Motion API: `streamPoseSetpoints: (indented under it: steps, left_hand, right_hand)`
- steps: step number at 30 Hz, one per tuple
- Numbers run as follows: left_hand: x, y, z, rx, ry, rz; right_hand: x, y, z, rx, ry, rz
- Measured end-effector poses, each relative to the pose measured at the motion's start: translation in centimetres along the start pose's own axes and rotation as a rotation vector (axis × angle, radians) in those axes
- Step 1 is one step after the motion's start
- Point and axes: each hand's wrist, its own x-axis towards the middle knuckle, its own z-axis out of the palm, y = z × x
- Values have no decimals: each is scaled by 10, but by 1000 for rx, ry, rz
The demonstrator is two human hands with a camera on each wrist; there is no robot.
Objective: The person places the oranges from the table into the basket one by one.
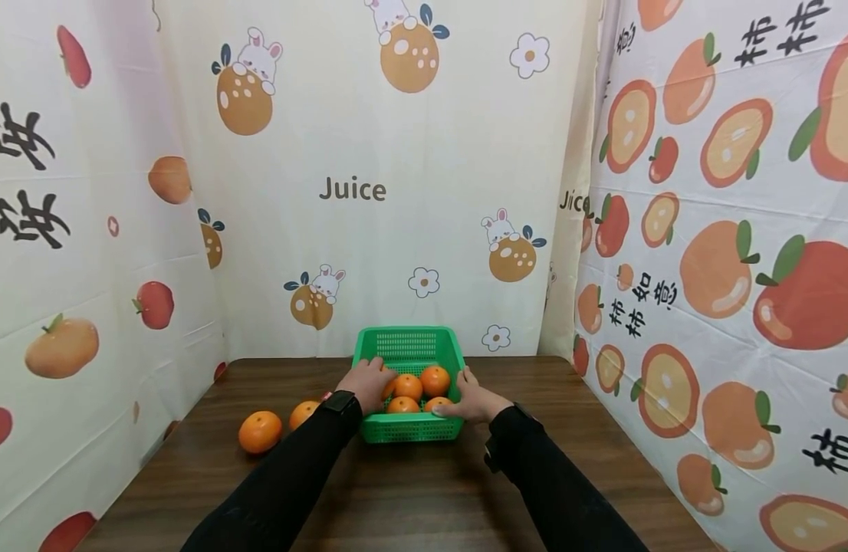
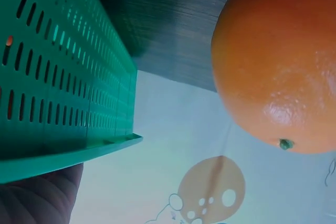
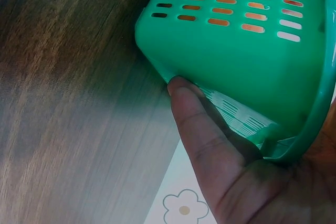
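A green plastic basket (image 1: 410, 429) with slotted walls stands on the table, several oranges (image 1: 435, 380) inside it. My left hand (image 1: 367, 382) reaches over the basket's left rim, fingers curled over an orange (image 1: 389, 386) at that side; the hand covers part of this fruit. In the left wrist view, the palm (image 2: 44, 198) shows beyond the basket rim, fingers out of sight. With my right hand (image 1: 474, 399) I grip the basket's right side near the front corner, thumb over the rim. The right wrist view shows fingers (image 3: 197, 124) along the outer wall.
Left of the basket, two oranges lie on the brown wooden table (image 1: 424, 498): one (image 1: 261, 432) farther out, another (image 1: 303, 414) partly behind my left forearm. Printed fruit curtains (image 1: 424, 230) hang behind the table and along both sides.
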Motion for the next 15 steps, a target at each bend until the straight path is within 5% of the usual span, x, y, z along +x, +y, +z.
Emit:
streamPoseSetpoints:
  steps: [15]
  left_hand:
    - [3, -1, 0, -87, -79, 5]
  right_hand:
    - [1, -1, 1, -17, 3, -27]
